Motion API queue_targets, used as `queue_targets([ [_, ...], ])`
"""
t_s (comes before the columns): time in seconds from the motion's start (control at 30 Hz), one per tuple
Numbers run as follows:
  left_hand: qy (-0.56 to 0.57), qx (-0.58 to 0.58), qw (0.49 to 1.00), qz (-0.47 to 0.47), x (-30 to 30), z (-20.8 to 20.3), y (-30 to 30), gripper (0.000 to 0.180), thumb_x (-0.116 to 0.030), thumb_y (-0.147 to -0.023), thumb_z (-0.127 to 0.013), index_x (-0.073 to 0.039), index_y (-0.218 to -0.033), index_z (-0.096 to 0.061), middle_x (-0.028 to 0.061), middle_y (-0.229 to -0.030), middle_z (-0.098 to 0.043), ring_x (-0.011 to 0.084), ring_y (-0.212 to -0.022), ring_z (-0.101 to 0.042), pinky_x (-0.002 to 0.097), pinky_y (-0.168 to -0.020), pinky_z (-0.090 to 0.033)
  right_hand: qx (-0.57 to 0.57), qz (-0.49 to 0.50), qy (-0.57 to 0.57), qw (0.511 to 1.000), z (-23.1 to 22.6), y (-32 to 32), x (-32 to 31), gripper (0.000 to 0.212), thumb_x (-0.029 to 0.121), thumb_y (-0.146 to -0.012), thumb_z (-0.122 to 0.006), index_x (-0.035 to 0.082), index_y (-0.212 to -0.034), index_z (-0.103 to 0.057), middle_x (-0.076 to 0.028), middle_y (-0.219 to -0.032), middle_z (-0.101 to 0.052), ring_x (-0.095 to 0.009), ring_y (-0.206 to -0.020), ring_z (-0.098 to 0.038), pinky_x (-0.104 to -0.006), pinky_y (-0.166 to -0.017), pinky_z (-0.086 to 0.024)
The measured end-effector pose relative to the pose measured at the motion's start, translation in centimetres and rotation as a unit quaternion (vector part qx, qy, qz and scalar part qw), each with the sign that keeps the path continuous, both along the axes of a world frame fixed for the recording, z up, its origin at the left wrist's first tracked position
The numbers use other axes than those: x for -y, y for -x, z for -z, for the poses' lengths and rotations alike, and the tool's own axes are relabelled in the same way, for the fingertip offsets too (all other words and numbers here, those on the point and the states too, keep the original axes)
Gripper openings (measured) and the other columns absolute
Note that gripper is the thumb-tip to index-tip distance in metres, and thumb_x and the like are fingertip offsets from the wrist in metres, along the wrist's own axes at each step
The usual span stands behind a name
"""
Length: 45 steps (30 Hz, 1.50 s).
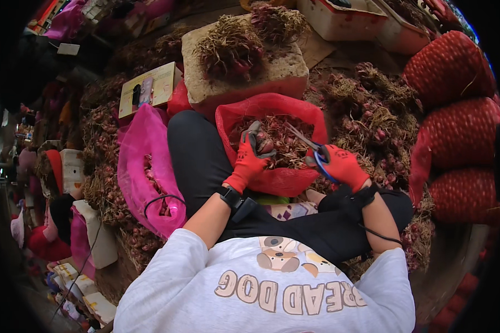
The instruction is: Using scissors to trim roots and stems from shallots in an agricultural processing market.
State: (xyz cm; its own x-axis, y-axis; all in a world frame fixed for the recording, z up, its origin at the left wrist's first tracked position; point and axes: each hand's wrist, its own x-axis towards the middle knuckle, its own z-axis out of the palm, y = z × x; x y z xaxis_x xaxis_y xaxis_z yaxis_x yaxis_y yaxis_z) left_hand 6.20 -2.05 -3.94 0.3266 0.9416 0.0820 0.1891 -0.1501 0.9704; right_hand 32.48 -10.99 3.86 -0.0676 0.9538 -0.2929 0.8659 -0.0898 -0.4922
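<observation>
My left hand, in a red glove with grey fingers, closes round a shallot above the open mouth of a red mesh bag. Some of what lies in that palm is hidden by the fingers. Across from it, my right hand, also in a red glove, grips scissors with blue handles. Their blades are spread and point up and left over the bag. Loose shallots and trimmings fill the bag between my legs. The blades appear apart from the shallot in my left hand.
A foam block bearing bundles of dried-stem shallots stands ahead. A pink mesh bag lies at my left thigh. Shallot heaps flank me on both sides. Full red sacks are stacked at the right, foam boxes behind.
</observation>
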Motion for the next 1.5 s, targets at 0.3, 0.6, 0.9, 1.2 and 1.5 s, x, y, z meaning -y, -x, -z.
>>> queue_targets([
  [0.3,-0.147,-0.070,0.986,-0.020,0.0,-2.0,-0.5,0.083,-0.008,-0.064,-0.078,-0.002,-0.134,-0.035,0.0140,-0.131,-0.041,0.0264,-0.123,-0.042,0.0349,-0.105,-0.034,-0.065,0.035,0.045,0.996,0.1,4.6,-0.3,0.049,0.055,-0.079,-0.061,0.008,-0.089,-0.066,-0.016,-0.082,-0.065,-0.032,-0.080,-0.063,-0.0403,-0.070,-0.048],
  [0.6,-0.057,0.046,0.997,-0.019,-0.1,-0.6,-1.2,0.082,-0.009,-0.062,-0.081,-0.003,-0.132,-0.037,0.0126,-0.129,-0.042,0.0239,-0.119,-0.045,0.0332,-0.102,-0.037,-0.058,0.052,0.044,0.996,2.1,3.7,-0.4,0.053,0.060,-0.078,-0.058,0.008,-0.083,-0.069,-0.018,-0.078,-0.064,-0.032,-0.077,-0.064,-0.0412,-0.068,-0.047],
  [0.9,-0.037,-0.096,0.985,0.137,0.8,-1.8,-0.6,0.076,-0.011,-0.065,-0.080,-0.002,-0.131,-0.041,0.0116,-0.121,-0.050,0.0212,-0.115,-0.049,0.0350,-0.099,-0.041,-0.314,0.086,-0.024,0.945,0.9,5.0,-1.9,0.042,0.033,-0.076,-0.074,0.004,-0.102,-0.059,-0.013,-0.086,-0.064,-0.023,-0.077,-0.061,-0.0364,-0.070,-0.047],
  [1.2,0.037,0.077,0.989,0.124,1.0,-1.9,-0.5,0.075,-0.010,-0.080,-0.071,-0.001,-0.139,-0.026,0.0110,-0.127,-0.047,0.0200,-0.117,-0.047,0.0326,-0.093,-0.045,-0.615,0.230,0.120,0.745,3.9,7.2,-3.0,0.021,0.017,-0.082,-0.069,0.005,-0.097,-0.060,-0.002,-0.076,-0.061,-0.010,-0.064,-0.060,-0.0250,-0.056,-0.049],
  [1.5,0.264,0.194,0.933,0.147,0.9,-2.4,-0.9,0.055,-0.012,-0.092,-0.054,-0.005,-0.141,-0.027,0.0087,-0.133,-0.041,0.0162,-0.117,-0.047,0.0287,-0.095,-0.042,-0.607,0.247,0.014,0.756,4.5,6.3,-2.7,0.018,0.015,-0.081,-0.065,0.002,-0.093,-0.059,-0.004,-0.073,-0.060,-0.012,-0.062,-0.060,-0.0273,-0.056,-0.052],
])
